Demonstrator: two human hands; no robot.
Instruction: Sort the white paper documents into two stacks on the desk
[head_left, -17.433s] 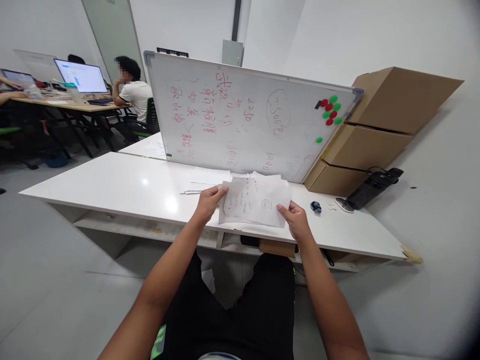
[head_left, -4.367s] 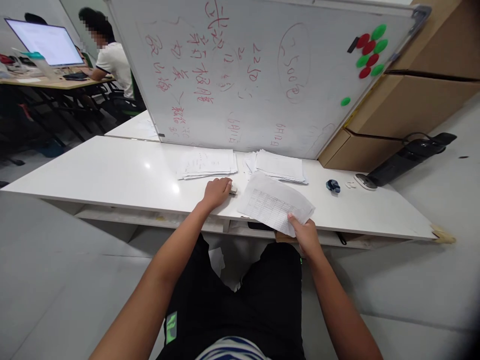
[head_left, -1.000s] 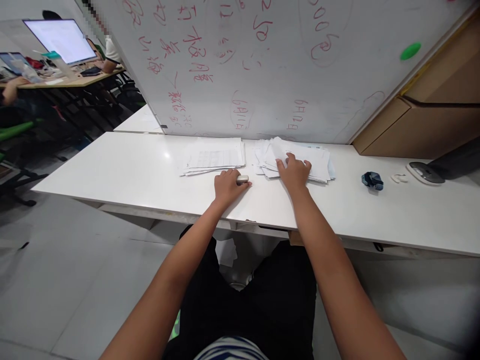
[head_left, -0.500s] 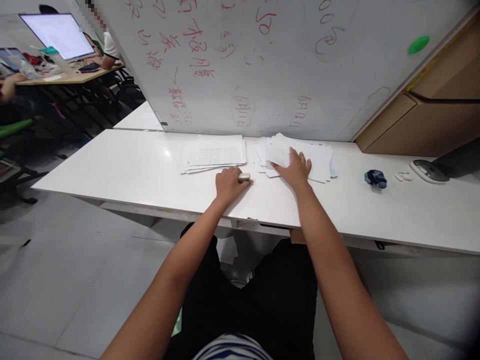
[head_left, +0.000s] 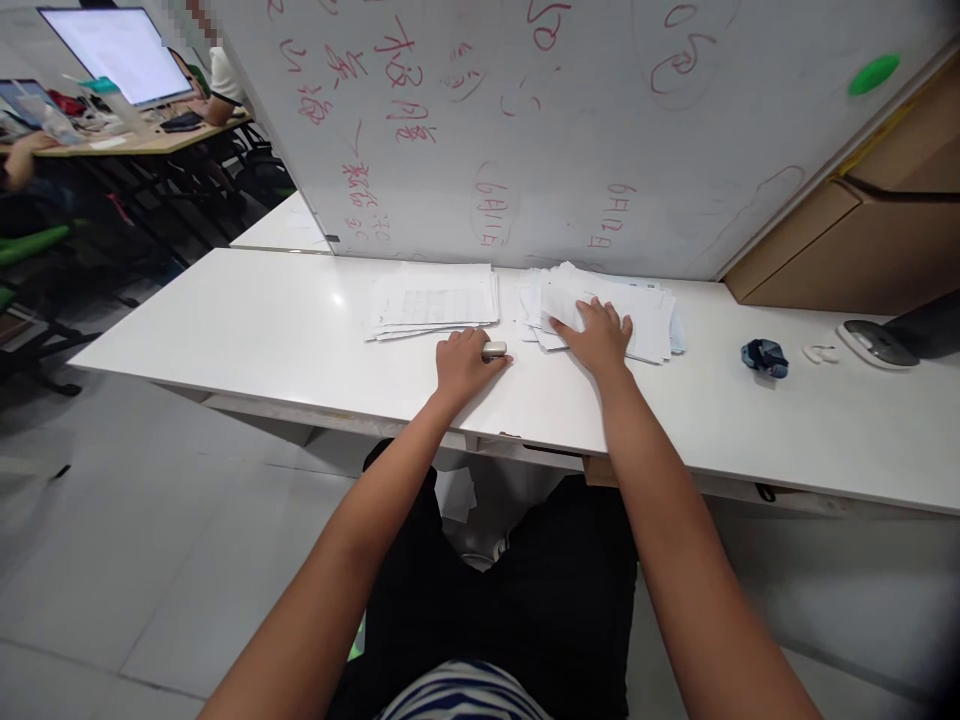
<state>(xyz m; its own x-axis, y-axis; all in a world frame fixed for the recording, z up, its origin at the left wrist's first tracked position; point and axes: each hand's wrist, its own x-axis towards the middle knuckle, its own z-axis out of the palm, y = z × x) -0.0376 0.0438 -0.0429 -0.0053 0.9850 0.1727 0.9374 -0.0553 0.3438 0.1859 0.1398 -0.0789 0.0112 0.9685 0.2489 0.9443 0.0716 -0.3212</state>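
- We see the whiteboard point(head_left: 555, 140) rising at the back of the white worktop point(head_left: 262, 320), with red writing across it and a green magnet point(head_left: 874, 74) near its right edge.
- We find the left stack point(head_left: 439, 298) of paper lying flat just before the whiteboard's lower edge, left of its middle; a faint printed grid shows on its top sheet.
- We find the right stack point(head_left: 651, 318) before the same lower edge, further right along the whiteboard, its sheets fanned unevenly with corners sticking out.
- Our left hand point(head_left: 462, 366) rests on the worktop, further out from the whiteboard than the left stack, its fingers curled round a pale object point(head_left: 494, 349); only one end of that shows, so we cannot tell what it is.
- Our right hand point(head_left: 602, 338) lies over the right stack, in front of the whiteboard, its fingers spread wide on the top sheet and gripping nothing that we can see.
- We see a crumpled-looking blue item point(head_left: 765, 358), two white bits point(head_left: 820, 353) and an oval object point(head_left: 877, 343) in a row on the worktop, forward and to the right of the whiteboard.
- We see brown boxes point(head_left: 806, 250) stacked against the whiteboard's right edge.
- Beyond the whiteboard's left edge, we see a lit monitor point(head_left: 120, 55) and another person's arm point(head_left: 223, 95), partly cut off by the board.
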